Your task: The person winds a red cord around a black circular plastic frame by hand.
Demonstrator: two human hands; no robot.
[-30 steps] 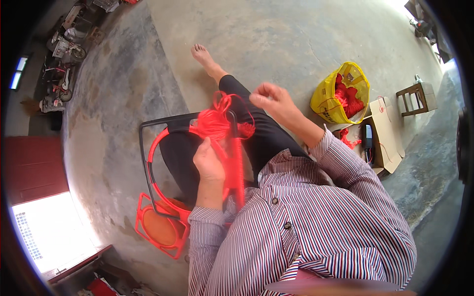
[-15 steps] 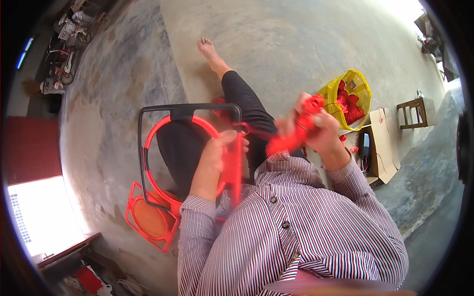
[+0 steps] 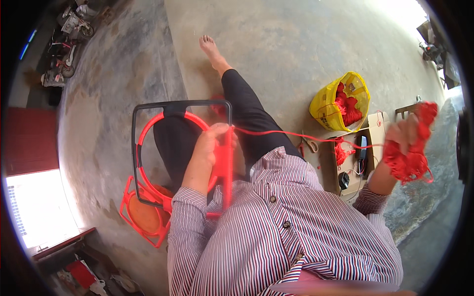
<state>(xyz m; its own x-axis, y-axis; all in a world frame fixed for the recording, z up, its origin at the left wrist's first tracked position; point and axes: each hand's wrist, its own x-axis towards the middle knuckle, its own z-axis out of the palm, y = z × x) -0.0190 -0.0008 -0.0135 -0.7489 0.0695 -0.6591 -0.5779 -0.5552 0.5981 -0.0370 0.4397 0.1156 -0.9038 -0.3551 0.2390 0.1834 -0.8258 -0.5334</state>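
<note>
My left hand [image 3: 205, 147] is wrapped round the side of a red plastic frame [image 3: 225, 172] with a round ring and a black outer bar, which rests over my thigh. Out to the far right, my right hand [image 3: 402, 132] grips a bundle of red cord [image 3: 411, 165]. A single red strand [image 3: 301, 135] runs from the frame beside my left hand across to the bundle, nearly straight with a slight sag. My left fingers are partly hidden behind the frame.
A yellow bag [image 3: 323, 106] with red cord inside stands at the right. Near it lie scissors [image 3: 310, 144] and a cardboard box [image 3: 353, 185] with cord and a dark tool. Another red frame with an orange disc [image 3: 148, 215] sits at the lower left. A stool [image 3: 406, 109] is behind my right hand.
My right hand has swung outward to the right with the cord bundle, drawing out the strand from the frame. The left hand and frame have shifted slightly left.
</note>
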